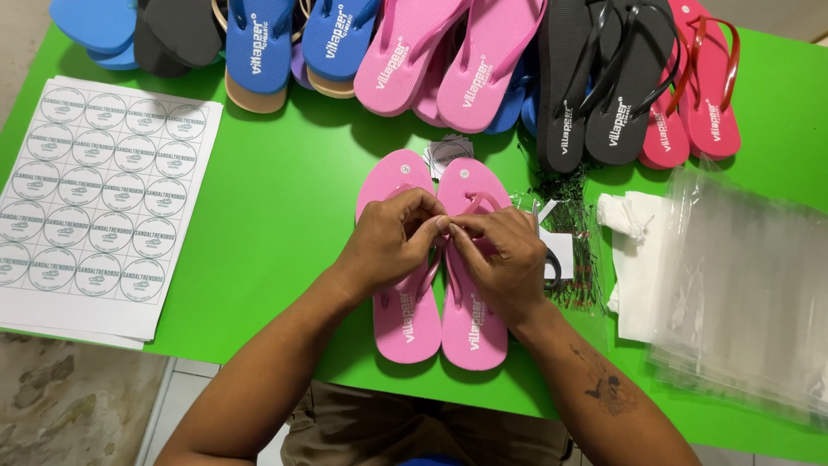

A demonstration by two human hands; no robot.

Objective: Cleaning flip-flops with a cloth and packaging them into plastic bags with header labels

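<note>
Fingers (pixel 434 226) of both hands meet at the centre of the scene, pinched together over the straps of a pair of pink flip-flops (pixel 473 324); what small item lies between the fingertips cannot be told. The left hand (pixel 392 237) rests over the left sandal, thumb and forefinger closed at the strap junction. The right hand (pixel 500 255) covers the right sandal, fingertips closed against those of the left and touching the pink strap (pixel 479 203).

The pair lies side by side, soles touching, toes pointing far, on the green desk (pixel 285 216), near its front edge.

Just beyond the toes sits a small stack of round tags (pixel 448 153). Right of the pair: a bundle of thin dark ties in clear wrap (pixel 576 259), then folded white cloth (pixel 634 259), then a stack of clear plastic bags (pixel 750 293).

Left of the pair, well apart: sheets of round stickers (pixel 95 198).

Along the far edge: a row of flip-flops, blue (pixel 259 43), pink (pixel 448 52), black (pixel 595 86) and red (pixel 711 86)
</note>
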